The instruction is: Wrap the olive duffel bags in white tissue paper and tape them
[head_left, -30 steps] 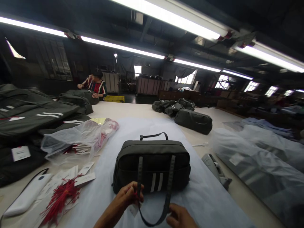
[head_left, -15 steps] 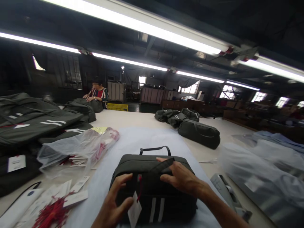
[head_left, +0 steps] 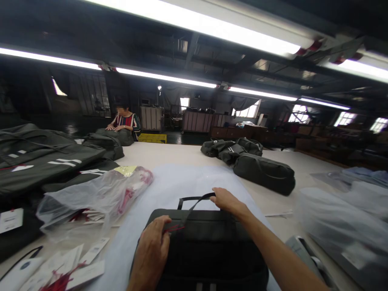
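A dark green bag [head_left: 212, 250] with a zipped top lies in front of me. One of its carry handles is lifted, and my right hand [head_left: 228, 201] is shut on that handle [head_left: 196, 203] above the top edge. The other handle [head_left: 181, 203] stands up behind it. Over the bag's left front, my left hand [head_left: 153, 244] has its fingers closed, with a red tag cord [head_left: 175, 228] coming out at the fingertips. The paper tag is hidden behind this hand. White stripes [head_left: 206, 287] show at the bag's lower front.
Under the bag is white sheeting [head_left: 169, 182]. Left are stacked bags [head_left: 54, 157], a clear plastic bag of tags [head_left: 100, 198] and loose tags with red cords [head_left: 81, 266]. More bags [head_left: 263, 171] lie back right, wrapped ones [head_left: 336, 226] nearer. A co-worker [head_left: 125, 121] sits far left.
My right hand has raised the front handle up and back from the bag's face. My left hand has closed over the spot where the tag hung. The view has shifted slightly.
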The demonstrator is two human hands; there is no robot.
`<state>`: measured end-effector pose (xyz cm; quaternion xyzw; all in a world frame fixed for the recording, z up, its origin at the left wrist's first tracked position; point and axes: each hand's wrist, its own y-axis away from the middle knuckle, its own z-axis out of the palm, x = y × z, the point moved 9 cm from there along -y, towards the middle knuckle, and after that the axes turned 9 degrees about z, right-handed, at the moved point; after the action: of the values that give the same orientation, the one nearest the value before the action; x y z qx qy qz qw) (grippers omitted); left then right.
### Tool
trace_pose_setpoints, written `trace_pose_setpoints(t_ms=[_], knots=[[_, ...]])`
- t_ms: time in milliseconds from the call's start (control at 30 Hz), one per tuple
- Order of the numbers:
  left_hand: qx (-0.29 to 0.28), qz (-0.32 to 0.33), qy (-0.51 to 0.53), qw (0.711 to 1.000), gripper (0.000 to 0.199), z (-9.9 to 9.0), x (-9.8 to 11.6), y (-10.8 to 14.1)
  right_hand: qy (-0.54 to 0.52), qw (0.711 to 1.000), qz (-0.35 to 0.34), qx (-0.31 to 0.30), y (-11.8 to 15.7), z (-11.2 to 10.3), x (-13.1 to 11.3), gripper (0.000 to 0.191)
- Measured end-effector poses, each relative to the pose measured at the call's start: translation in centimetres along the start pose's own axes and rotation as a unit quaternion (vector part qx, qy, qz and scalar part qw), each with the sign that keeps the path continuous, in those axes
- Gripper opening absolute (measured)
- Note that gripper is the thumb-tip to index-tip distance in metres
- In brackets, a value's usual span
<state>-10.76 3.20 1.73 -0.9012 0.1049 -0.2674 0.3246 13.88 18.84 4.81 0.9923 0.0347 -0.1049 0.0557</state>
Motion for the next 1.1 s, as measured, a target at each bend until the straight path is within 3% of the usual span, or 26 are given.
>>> trace_pose_setpoints(t_ms=[133, 233, 367, 467, 567, 633, 700, 867, 933, 1000, 1100], knots=[[0.021, 0.119, -0.024, 0.992, 0.029, 0.0, 3.4, 0.4, 0.004, 0.999, 0.043, -0.031, -3.5, 5.0, 1.2, 0.038], [0.06, 0.198, -0.007, 0.978, 0.034, 0.7, 6.3, 1.6, -0.021, 0.999, 0.024, -0.011, -4.4, 6.5, 1.3, 0.051], [0.141, 0.29, 0.075, 0.943, 0.031, 3.3, 10.8, 2.8, -0.074, 0.996, 0.008, 0.046, -4.5, 5.8, 1.4, 0.05], [0.108, 0.308, 0.056, 0.943, 0.016, 6.1, 12.5, 1.7, -0.206, 0.974, -0.006, 0.096, -3.5, 3.4, 1.5, 0.04], [-0.002, 0.228, -0.007, 0.974, 0.032, 8.3, 10.9, -0.6, -0.435, 0.89, -0.045, 0.131, -0.9, 0.1, 1.9, 0.037], [-0.061, 0.16, -0.021, 0.985, 0.044, 8.8, 8.8, -1.7, -0.501, 0.85, -0.082, 0.138, 1.6, -1.9, 1.7, 0.04], [-0.09, 0.108, -0.001, 0.99, 0.052, 8.7, 7.0, -2.7, -0.505, 0.841, -0.126, 0.147, 4.6, -3.8, 1.0, 0.039], [-0.078, -0.037, 0.137, 0.987, 0.057, 7.0, 3.0, -5.0, -0.47, 0.836, -0.242, 0.147, 13.6, -6.5, -1.4, 0.033], [-0.064, -0.105, 0.207, 0.971, 0.058, 6.1, 1.5, -5.6, -0.439, 0.851, -0.242, 0.158, 16.7, -6.1, -1.5, 0.043], [-0.048, -0.146, 0.269, 0.951, 0.059, 5.2, 0.5, -6.1, -0.426, 0.869, -0.193, 0.164, 18.6, -4.2, -0.2, 0.051], [-0.053, -0.144, 0.312, 0.938, 0.057, 3.7, 1.0, -6.5, -0.394, 0.907, -0.112, 0.097, 19.3, 3.1, 2.1, 0.045]])
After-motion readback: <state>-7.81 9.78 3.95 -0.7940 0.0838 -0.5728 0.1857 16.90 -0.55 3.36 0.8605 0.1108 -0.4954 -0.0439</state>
